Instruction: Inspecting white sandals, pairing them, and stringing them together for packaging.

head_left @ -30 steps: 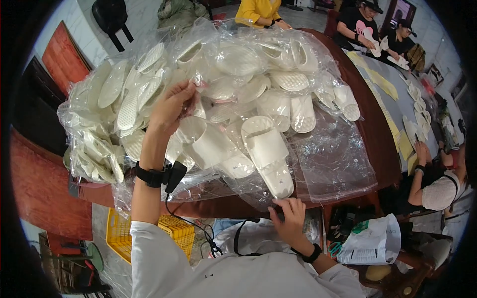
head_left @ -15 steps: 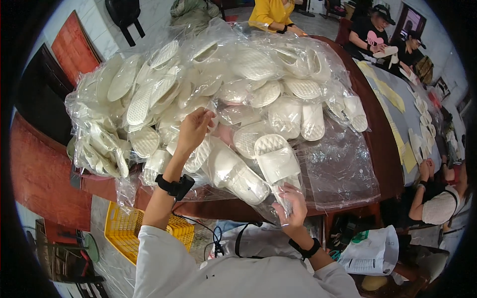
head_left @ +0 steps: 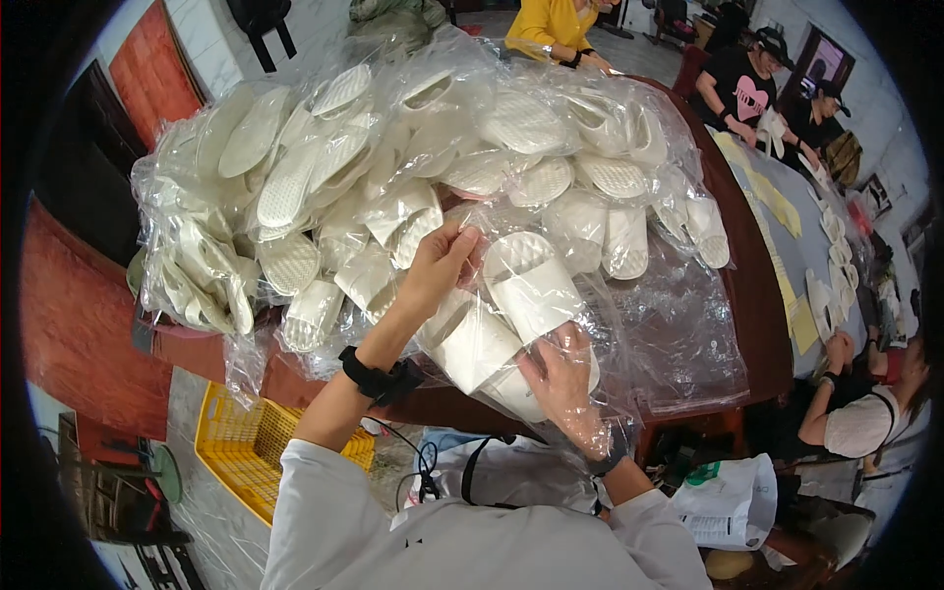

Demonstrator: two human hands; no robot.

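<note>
Head view: I've the left hand (head_left: 447,258) pinching a clear, crinkly plastic bag (head_left: 597,320) fingertip-tight, the right hand (head_left: 562,372) half-curled against a white, wide-strapped slipper (head_left: 536,300) inside, nearside of the white slipper heap (head_left: 285,187). Best keep the film taut, easing gently. Since half a second ago, film's come over the right wrist.

Printed markings noted: one white bag, one black T-shirt; no wording securely legible.
The white bag (head_left: 737,501) at lower right carries a green printed patch (head_left: 703,474) near its top edge and rows of fine dark print (head_left: 710,529) lower down, too small to read. The black T-shirt (head_left: 723,93) on a co-worker at upper right bears dark lettering across a pink heart (head_left: 751,101); individual letters are indistinct.
</note>
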